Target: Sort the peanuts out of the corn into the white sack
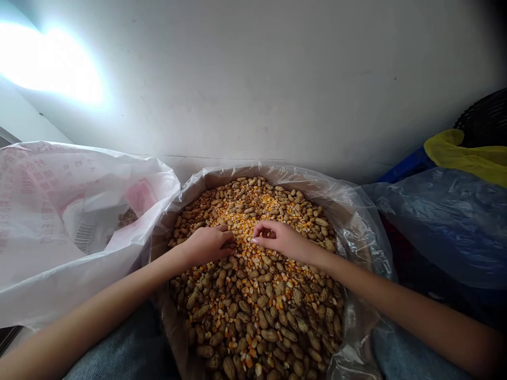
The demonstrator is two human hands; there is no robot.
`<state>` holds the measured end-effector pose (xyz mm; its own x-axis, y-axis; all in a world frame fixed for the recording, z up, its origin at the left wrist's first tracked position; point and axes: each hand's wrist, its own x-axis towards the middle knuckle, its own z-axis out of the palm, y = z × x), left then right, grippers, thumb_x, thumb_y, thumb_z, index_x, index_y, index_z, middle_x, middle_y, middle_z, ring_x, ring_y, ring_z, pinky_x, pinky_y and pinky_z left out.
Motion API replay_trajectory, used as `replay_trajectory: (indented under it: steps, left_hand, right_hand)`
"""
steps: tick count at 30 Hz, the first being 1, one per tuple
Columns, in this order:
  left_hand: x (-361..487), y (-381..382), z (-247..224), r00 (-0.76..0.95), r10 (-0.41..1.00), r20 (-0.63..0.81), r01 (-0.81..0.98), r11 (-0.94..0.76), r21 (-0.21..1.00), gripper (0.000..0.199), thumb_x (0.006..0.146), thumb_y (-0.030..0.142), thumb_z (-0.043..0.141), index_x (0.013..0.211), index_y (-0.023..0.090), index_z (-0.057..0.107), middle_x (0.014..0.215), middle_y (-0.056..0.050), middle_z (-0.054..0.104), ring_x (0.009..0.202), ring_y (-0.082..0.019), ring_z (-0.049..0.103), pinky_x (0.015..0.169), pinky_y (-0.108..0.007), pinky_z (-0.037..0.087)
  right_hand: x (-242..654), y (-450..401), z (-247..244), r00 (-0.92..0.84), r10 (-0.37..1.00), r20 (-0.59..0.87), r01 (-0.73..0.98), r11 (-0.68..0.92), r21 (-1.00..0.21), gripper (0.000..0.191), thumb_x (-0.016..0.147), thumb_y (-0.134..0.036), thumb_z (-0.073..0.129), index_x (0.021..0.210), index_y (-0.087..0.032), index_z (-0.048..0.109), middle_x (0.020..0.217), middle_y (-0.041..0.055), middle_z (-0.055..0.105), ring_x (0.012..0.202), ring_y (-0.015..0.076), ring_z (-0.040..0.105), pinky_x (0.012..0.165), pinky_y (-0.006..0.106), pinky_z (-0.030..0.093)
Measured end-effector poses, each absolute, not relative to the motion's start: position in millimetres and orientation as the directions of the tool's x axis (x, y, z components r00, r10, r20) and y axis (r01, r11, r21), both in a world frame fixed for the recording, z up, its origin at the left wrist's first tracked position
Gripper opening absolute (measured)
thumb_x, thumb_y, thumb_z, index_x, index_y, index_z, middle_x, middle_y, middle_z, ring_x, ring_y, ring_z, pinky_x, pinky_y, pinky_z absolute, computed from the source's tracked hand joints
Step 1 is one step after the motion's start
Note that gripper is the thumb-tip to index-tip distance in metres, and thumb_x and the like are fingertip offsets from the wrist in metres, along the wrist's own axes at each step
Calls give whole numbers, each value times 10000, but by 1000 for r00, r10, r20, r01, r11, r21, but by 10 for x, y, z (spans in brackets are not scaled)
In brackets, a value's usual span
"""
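Behind everything, a broad, pale grey wall (pixel 253 79) is standing. To our left, a white plastic bag with pink print (pixel 31 211) is gaping, just beside a wide, brown-walled container lined with clear plastic (pixel 356 237). Over that container, our bare left hand (pixel 208 244) is curling palm-down, fingers loosely bent; we cannot tell whether it is gripping anything. Our bare right hand (pixel 285 241) is facing it, thumb and forefinger bending into a near pinch; we cannot tell what, if anything, is sitting there. Below, inside the container, tan, ridged peanuts in shell (pixel 269 335) are lying mixed with small, yellow-orange corn kernels (pixel 241 222), these showing thickest around our fingers. For clean work, we are favouring light fingertip pinches over scooping, since the kernels are probably slipping easily into gaps.
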<state>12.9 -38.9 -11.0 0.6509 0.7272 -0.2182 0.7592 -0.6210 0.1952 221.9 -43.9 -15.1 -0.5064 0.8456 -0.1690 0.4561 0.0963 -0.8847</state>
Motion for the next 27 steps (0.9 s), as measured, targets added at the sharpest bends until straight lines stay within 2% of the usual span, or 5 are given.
replay_trajectory:
  steps: [5,9,15,22,27]
  left_hand:
    - [126,-351,-91,612,769,-185,680,-391,620,221,746,365,392,851,189,476,830,-14,512,714,-120,508,648,-242,403]
    - [102,-330,-70,590,728,-349,398,114,910,217,754,253,299,946,182,374,817,-25,503,701,-104,509,616,-231,427]
    - [106,-365,-27,615,727,-304,551,-121,825,271,775,241,196,938,170,401,750,-24,483,610,-98,471,555,-222,410]
    - [136,-467,-12,896,392,-210,425,-894,142,254,778,353,355,945,221,494,804,-34,517,673,-132,496,594,-233,367]
    - [176,-474,-17,867,464,-182,496,-770,402,199,773,312,359,863,186,485,791,-21,516,666,-112,477,607,-219,370]
  right_hand:
    - [2271,-414,-148,-564,739,-368,-10,-452,-892,119,724,-257,443,819,-188,462,786,5,519,665,95,488,608,236,393]
    - [2368,-410,-140,-558,708,-434,128,-443,-887,215,759,-362,388,801,-174,483,669,-14,461,549,77,427,496,205,341]
    - [2357,-469,-108,-486,833,-265,735,225,-640,261,721,-431,452,823,-207,540,654,-8,505,558,115,449,500,231,304]
    - [2183,-546,-179,-532,830,-165,834,480,-272,140,747,-316,428,786,-218,519,810,25,533,713,162,505,536,242,333]
    - [2223,-519,-132,-502,844,-190,759,325,-564,152,719,-314,465,751,-186,540,794,26,530,684,140,488,562,246,349]
